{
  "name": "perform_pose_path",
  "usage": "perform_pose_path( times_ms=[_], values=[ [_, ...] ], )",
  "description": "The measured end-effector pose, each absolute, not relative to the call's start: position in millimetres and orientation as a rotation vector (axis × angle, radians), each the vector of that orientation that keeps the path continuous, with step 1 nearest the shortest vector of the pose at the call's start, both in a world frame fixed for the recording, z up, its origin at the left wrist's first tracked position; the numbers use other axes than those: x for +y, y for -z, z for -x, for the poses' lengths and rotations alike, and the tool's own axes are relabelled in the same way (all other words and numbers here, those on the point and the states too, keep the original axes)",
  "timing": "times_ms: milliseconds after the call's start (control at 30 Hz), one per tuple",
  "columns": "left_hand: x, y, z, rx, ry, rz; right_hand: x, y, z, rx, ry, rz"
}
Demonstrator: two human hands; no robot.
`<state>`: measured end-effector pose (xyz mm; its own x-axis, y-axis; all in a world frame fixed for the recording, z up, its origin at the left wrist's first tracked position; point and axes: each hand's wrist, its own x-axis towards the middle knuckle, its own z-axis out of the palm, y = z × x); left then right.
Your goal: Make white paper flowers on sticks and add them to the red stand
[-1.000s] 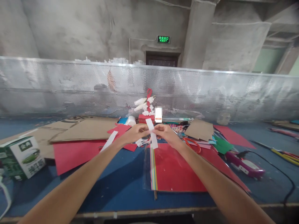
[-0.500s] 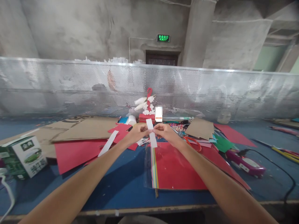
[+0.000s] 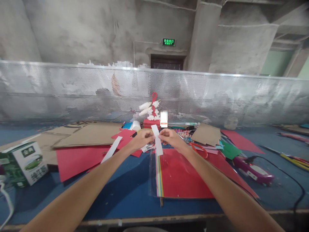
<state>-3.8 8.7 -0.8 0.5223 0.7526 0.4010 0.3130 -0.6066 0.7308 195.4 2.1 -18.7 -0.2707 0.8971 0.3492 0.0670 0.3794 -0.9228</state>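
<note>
Both my hands meet above the blue table (image 3: 120, 190), pinching a narrow white paper strip (image 3: 157, 141) that stands nearly upright between them. My left hand (image 3: 142, 139) grips the strip from the left with closed fingers. My right hand (image 3: 170, 138) pinches it from the right. Just below lies a clear packet of coloured paper (image 3: 181, 174) with a red sheet on top. Another white strip (image 3: 111, 149) lies on the red paper (image 3: 77, 159) to the left.
Cardboard sheets (image 3: 87, 133) cover the back left. A green and white carton (image 3: 25, 162) stands at the left edge. Red-handled scissors (image 3: 200, 149), a purple glue gun (image 3: 253, 169) with a black cord, and paper scraps lie to the right. A perforated metal screen (image 3: 217, 93) closes the back.
Both hands stay on the strip and have barely shifted; the strip sits a touch lower and more upright.
</note>
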Motion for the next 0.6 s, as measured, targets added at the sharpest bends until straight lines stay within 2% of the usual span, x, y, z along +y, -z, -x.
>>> perform_pose_path(
  times_ms=[600],
  values=[
    [15.3, 8.3, 1.5, 0.83, -0.892, -2.073, 1.3, 18.9, -189.5, -1.653, -1.018, 0.894]
  ],
)
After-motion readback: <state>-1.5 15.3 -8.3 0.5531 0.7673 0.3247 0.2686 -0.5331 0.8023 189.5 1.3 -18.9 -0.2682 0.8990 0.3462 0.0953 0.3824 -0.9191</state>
